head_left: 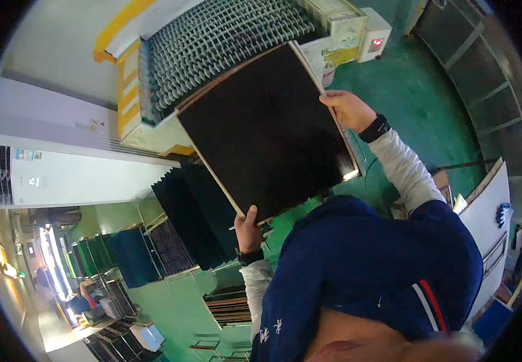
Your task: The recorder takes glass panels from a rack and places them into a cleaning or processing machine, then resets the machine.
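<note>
While both hands, left (248,229) and right (346,108), grip opposite edges, the flat glossy black square panel (267,130) tilts.

Black panel over a green floor

The panel (267,130) is plain glossy black with a pale tan edge. At twelve o'clock, the roller rack (224,36) is pale green, framed in yellow. The floor (418,90) at two o'clock is deep green. The cabinet (61,163) at nine o'clock is white. The jacket (369,271) at five o'clock is navy with a red-and-white stripe.
</note>
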Demonstrator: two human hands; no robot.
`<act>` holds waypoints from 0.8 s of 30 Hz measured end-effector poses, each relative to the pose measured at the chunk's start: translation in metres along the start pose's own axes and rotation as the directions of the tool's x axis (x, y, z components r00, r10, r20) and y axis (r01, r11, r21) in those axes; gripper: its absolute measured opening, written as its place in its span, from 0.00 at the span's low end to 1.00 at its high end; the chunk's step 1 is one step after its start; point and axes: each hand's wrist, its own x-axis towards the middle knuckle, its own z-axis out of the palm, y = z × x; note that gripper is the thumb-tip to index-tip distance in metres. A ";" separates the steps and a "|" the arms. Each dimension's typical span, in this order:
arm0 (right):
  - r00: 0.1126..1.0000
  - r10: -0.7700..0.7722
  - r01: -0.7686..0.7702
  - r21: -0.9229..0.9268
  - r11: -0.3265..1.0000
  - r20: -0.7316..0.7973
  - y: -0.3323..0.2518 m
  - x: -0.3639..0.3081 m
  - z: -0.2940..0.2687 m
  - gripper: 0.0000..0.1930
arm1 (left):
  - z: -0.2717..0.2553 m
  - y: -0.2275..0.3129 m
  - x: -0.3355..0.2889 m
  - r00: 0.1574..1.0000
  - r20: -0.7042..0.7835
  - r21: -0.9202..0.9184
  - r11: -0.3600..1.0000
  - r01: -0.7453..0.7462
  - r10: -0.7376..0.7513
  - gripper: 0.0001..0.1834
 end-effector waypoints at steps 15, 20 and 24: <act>0.962 0.121 -0.176 -0.221 0.959 -0.245 0.046 0.042 -0.048 0.12 | 0.035 -0.033 0.004 0.989 -0.039 0.081 0.986 0.143 -0.141 0.19; 0.989 0.119 -0.120 0.003 0.993 -0.091 0.028 0.043 -0.056 0.09 | 0.011 -0.054 0.019 0.992 -0.057 0.408 0.904 0.128 -0.115 0.24; 0.996 0.084 -0.085 -0.017 0.996 -0.033 0.021 0.055 -0.052 0.11 | 0.023 -0.044 0.009 0.999 -0.015 0.283 0.958 0.052 -0.050 0.22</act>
